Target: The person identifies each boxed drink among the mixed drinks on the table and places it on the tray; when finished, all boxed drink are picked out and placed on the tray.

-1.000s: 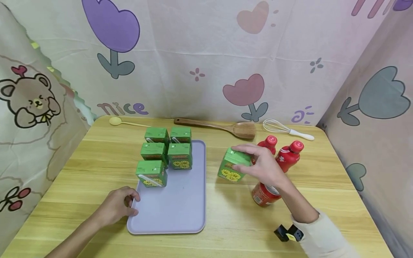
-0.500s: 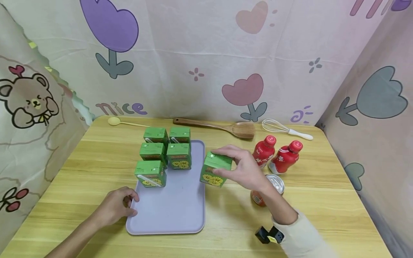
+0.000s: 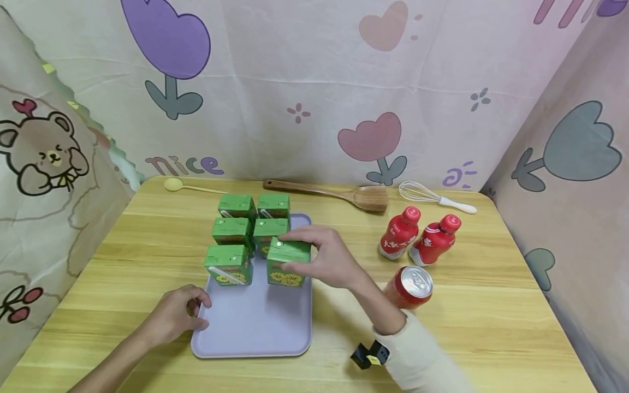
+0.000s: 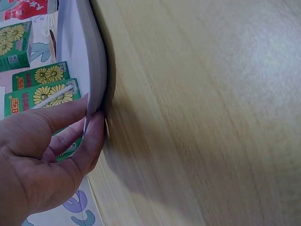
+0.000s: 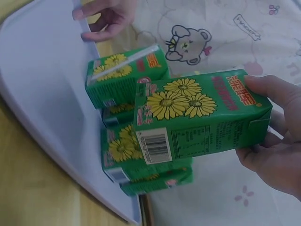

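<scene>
My right hand (image 3: 326,259) grips a green drink carton (image 3: 289,265) with yellow flowers by its upper part, over the right side of the lilac tray (image 3: 255,333). In the right wrist view, thumb and fingers pinch the top end of that carton (image 5: 197,113). Several like cartons stand in two columns at the tray's far end; the nearest left one, a carton with a white straw (image 3: 229,266), is close by. My left hand (image 3: 177,314) pinches the tray's left rim, thumb and fingers on either side of it, as the left wrist view shows at the tray edge (image 4: 94,52).
Two red bottles (image 3: 400,234) and a red can (image 3: 410,286) stand right of the tray. Along the back lie a yellow spoon (image 3: 191,187), a wooden spatula (image 3: 334,194) and a whisk (image 3: 437,197). A patterned cloth (image 3: 275,93) hangs behind the table.
My right hand has carried the green drink carton leftward from beside the red bottles to above the tray, uncovering the can and bottles. The left hand has stayed on the tray rim.
</scene>
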The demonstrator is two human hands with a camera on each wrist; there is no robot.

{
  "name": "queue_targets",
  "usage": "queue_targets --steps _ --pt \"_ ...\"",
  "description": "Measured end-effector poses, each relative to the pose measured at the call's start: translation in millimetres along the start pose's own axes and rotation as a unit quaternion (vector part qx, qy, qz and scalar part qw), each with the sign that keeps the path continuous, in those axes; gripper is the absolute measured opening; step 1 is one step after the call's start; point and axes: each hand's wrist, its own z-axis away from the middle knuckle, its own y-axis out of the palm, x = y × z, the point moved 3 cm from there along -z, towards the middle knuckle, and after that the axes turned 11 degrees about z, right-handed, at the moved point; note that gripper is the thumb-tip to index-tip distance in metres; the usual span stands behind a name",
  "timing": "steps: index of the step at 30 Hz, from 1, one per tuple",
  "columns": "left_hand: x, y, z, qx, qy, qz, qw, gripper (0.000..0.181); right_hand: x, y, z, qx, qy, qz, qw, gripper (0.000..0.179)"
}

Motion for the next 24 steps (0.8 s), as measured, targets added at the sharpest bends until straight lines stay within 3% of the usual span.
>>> queue_targets --steps 11,18,24 --pt "1.4 -0.2 0.9 0.000 0.001 0.001 1.0000 0.033 -5 30 -12.7 0.034 0.003 0.029 0.9990 0.045" --pt "0.6 -0.2 -0.1 -0.002 0.003 0.003 1.0000 0.032 -14 41 -18.6 0.054 0.011 0.029 0.9980 0.046" --pt "-0.6 0.7 -1.3 -0.003 -0.003 0.004 1.0000 0.031 -18 46 -22.2 0.059 0.014 0.060 0.9964 0.046"
